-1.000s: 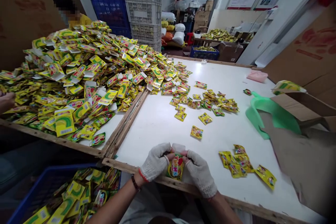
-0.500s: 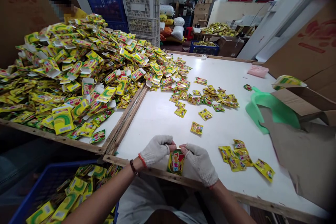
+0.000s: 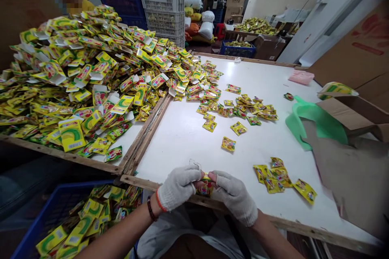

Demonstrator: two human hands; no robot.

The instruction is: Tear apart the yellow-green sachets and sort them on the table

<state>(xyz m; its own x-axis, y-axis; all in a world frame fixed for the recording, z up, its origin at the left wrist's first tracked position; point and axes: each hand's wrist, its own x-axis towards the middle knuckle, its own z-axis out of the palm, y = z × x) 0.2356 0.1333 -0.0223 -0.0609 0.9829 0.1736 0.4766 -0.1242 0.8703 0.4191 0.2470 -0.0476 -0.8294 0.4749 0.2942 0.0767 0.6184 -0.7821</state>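
At the table's front edge, my left hand (image 3: 181, 186) and my right hand (image 3: 234, 195) face each other, both in white knit gloves with bare fingertips. Between them is a small yellow box (image 3: 205, 189) with red and green print, pinched at its upper end by the fingers of both hands. My fingers cover part of the box, so whether its flap is closed cannot be told. To the right of my right hand lie several yellow sachets (image 3: 281, 178). Farther up the white table (image 3: 176, 137) a single sachet (image 3: 228, 144) lies apart from a looser group (image 3: 255, 107).
A large heap of small printed boxes (image 3: 91, 64) covers the left table. Below it stands a blue crate (image 3: 39, 218) holding more boxes. On the right are a green scoop-like plastic piece (image 3: 316, 125) and cardboard (image 3: 349, 170). A person (image 3: 75, 4) is behind the heap.
Both hands have drawn slightly closer together around the top of the box. The box has tilted, so less of its printed front shows. The view has shifted a little.
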